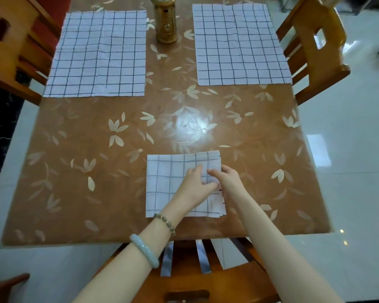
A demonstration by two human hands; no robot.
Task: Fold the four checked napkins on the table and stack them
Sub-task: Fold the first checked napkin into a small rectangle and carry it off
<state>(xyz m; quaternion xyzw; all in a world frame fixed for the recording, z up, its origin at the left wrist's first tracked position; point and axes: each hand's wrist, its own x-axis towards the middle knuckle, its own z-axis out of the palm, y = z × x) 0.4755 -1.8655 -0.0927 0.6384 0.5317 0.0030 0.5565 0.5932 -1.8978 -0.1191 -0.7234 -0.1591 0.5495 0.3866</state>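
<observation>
Folded white checked cloth napkin sits at the near edge of the brown floral table, well apart from the golden cylindrical lantern. Left hand presses flat on top, fingers straight, likely setting the crease. Right hand pinches the layered right edge, seemingly squaring it. One unfolded checked napkin waits left of the lantern, another unfolded napkin right of it.

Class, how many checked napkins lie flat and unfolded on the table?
2: the left napkin and the right napkin, on the far side, flanking the lantern. The folded pile near the front edge may hold others.
</observation>
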